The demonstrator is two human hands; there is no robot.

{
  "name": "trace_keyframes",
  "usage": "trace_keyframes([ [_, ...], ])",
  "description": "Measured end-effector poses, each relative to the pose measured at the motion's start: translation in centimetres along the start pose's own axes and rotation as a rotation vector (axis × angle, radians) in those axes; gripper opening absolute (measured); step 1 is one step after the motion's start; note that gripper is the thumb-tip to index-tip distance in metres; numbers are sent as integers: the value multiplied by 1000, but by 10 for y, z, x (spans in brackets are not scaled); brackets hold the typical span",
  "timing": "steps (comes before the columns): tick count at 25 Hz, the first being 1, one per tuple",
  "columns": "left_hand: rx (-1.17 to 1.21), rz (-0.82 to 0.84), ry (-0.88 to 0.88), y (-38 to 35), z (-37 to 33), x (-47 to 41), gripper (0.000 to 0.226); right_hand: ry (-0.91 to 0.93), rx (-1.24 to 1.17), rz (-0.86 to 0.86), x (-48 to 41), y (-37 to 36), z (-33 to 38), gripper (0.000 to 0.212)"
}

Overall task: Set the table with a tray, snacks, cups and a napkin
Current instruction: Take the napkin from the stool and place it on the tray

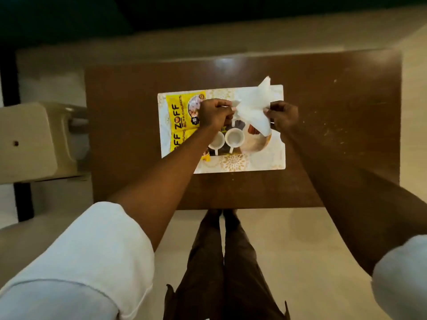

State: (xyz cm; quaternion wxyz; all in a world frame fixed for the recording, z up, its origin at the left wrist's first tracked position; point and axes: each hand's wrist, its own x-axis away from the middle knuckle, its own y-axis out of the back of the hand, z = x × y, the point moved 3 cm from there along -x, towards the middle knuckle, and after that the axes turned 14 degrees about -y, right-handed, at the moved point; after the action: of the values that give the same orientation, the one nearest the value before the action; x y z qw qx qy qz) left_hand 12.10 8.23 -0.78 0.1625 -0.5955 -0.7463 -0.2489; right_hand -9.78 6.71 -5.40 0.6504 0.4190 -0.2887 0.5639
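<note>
Left hand: my left hand (216, 112) is closed to a pinch on the left edge of the napkin (254, 107), fingers curled in.
Right hand: my right hand (283, 115) pinches the opposite edge, the rest of it loosely closed.
Napkin: stretched between my two hands, rumpled, one corner sticking up beyond my right hand, raised over the tray.
Tray: the tray (279, 158) lies flat on the table (346, 112), under both hands.
Cups: two cups (234, 137) sit side by side just nearer to me than my hands.
Snacks: yellow snack packets (178, 121) lie beyond my left wrist, to its left; a plate (253, 145) sits below my right hand.
Step, as I judge it: folding or smoothing the napkin before laying it down.
Doing it well: keep both pinches light and even, pull the sheet taut without tearing, and lower it clear of the cups.
</note>
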Motion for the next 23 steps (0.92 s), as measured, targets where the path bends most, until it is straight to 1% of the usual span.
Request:
trace_keyframes([
  [4,-87,1,-9,-1,27,-3,26,-44,110,-125,-24,0,-51,22],
  [8,-105,28,-26,-7,31,6,27,-7,134,-250,-21,-10,-59,21],
  [11,-113,39,-33,-15,28,8,27,-40,96,-261,-18,-12,-53,34],
  [14,-160,58,-50,-27,24,9,26,-37,105,-270,-13,-1,-51,30],
  [17,-209,134,-87,-64,13,17,23,0,56,-309,-3,27,-52,29],
  [21,-226,295,-132,-140,-8,39,9,52,-43,-396,13,83,-52,27],
  [23,-244,376,-141,-178,-10,49,14,62,-89,-457,22,118,-57,27],
])
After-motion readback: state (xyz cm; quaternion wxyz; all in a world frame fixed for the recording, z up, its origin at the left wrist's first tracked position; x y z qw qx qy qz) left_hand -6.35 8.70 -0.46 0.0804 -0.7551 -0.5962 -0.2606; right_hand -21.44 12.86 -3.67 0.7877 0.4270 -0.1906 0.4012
